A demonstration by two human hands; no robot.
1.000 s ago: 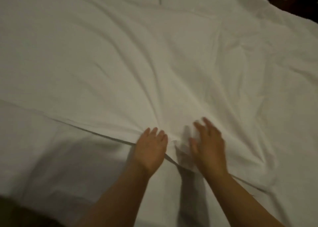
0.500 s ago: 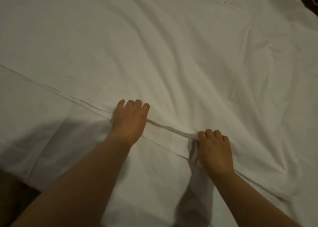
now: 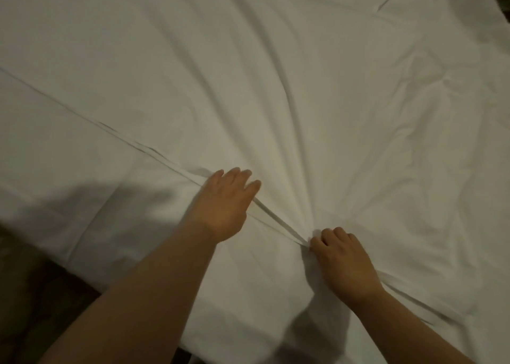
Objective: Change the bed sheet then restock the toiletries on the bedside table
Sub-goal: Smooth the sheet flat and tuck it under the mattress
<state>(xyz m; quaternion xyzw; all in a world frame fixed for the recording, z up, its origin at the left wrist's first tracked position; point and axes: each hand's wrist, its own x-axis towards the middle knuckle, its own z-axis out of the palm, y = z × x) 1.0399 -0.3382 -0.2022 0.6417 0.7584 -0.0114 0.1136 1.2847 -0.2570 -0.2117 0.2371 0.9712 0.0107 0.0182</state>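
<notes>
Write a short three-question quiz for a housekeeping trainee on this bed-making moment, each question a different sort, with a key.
1. True or false: the right hand lies flat with straight fingers on the white cotton bed sheet.
2. Multiple choice: the left hand is A) pinching the folded edge of the sheet, B) resting with extended fingers on the sheet, C) lifted clear of the bed.
3. Fill in: the creases in the sheet fan out from the ____ hand.

Key: 1 false, its fingers are curled, gripping the folded edge; 2 B; 3 right.
</notes>
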